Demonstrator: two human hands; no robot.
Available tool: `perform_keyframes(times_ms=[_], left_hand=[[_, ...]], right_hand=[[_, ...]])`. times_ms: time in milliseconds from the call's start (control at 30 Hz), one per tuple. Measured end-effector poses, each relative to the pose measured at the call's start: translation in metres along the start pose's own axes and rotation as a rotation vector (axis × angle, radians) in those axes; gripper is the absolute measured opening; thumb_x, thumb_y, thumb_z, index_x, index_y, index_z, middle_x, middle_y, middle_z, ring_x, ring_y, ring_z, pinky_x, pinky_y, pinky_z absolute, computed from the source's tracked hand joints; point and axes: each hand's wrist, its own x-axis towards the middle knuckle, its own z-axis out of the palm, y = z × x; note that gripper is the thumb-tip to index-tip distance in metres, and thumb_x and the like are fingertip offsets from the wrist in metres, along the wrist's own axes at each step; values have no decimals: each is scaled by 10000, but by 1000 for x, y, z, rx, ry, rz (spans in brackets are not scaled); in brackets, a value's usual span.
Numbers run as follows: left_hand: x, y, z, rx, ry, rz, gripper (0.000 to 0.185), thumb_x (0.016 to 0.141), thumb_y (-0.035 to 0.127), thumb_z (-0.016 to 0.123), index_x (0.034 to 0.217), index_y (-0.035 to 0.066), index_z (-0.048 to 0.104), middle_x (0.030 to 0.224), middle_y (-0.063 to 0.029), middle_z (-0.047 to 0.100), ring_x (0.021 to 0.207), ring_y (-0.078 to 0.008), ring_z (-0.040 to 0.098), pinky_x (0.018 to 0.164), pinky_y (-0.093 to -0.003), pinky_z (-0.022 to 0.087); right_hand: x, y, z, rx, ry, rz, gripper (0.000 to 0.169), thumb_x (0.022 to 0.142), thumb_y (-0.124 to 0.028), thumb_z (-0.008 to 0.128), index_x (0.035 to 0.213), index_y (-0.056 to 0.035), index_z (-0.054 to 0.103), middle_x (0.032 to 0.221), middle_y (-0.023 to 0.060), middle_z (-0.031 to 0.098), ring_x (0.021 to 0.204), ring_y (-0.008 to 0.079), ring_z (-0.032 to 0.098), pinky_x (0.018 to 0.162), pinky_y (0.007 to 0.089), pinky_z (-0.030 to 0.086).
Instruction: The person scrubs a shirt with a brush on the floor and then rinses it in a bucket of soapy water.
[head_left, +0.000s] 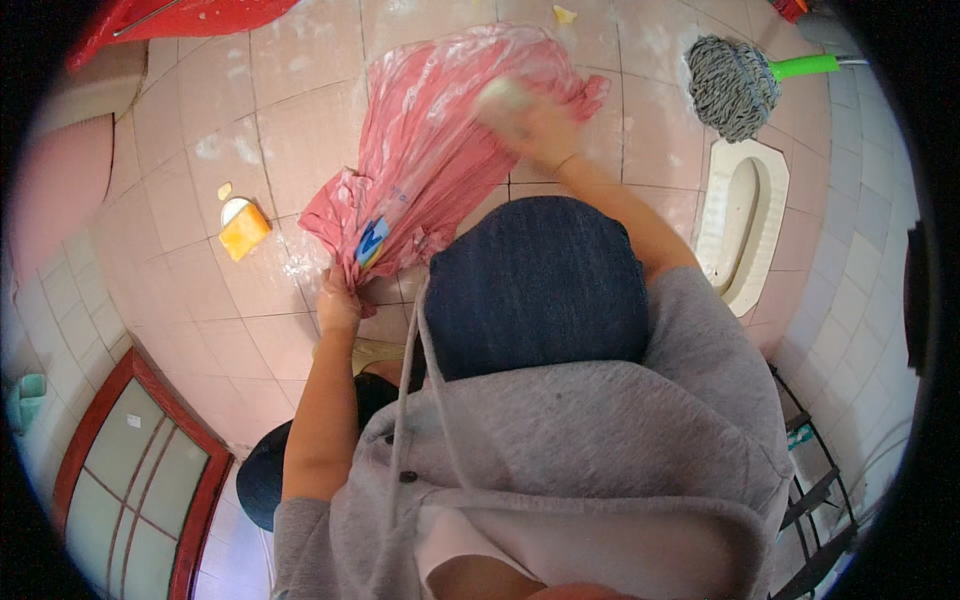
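A wet pink cloth garment (442, 142) with soapy streaks lies spread over the floor tiles in front of my knee. My left hand (339, 300) grips its bunched near end, close to a blue and yellow printed patch (371, 241). Over the far right part of the garment is my right hand (536, 131), blurred by motion. It holds a pale rounded object (504, 100), too smeared to tell what kind, against or just above the cloth. Left of the garment, an orange-yellow bar of soap (245, 232) rests partly over a white round piece (235, 211).
At the right a white squat toilet (742, 225) is set in the floor, with a grey string mop head (733, 88) beyond it. A red plastic basin (202, 21) is at the far left. A red-framed glass door (135, 480) and a black rack (814, 487) flank me.
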Motion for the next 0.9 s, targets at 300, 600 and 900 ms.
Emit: perform_keyframes(times_ms=[300,600,900], left_hand=[[24,-61,64,-704,44,-267,385,771,308,770,921,-10,613,832,-125,680,763,-235,652,636,-347,510],[13,-42,46,-681,159,-323,353,739,275,787,682,-6,582,647,-32,584,618,-136,480,569,-337,433],[4,-25,34,-1017,-79,-486,313,720,182,758,956,13,642,839,-119,668,751,-226,624,661,-361,510]], right_hand=[[21,-30,7,176,518,-179,415,859,-305,597,1228,-115,613,1056,143,665,1068,328,592,939,428,458],[-5,67,-39,-160,211,306,480,881,-483,502,1340,-341,521,1070,169,623,1009,348,598,829,469,498],[18,-135,29,416,212,-500,324,866,-359,550,1117,-183,654,1092,126,654,996,320,628,864,432,495]])
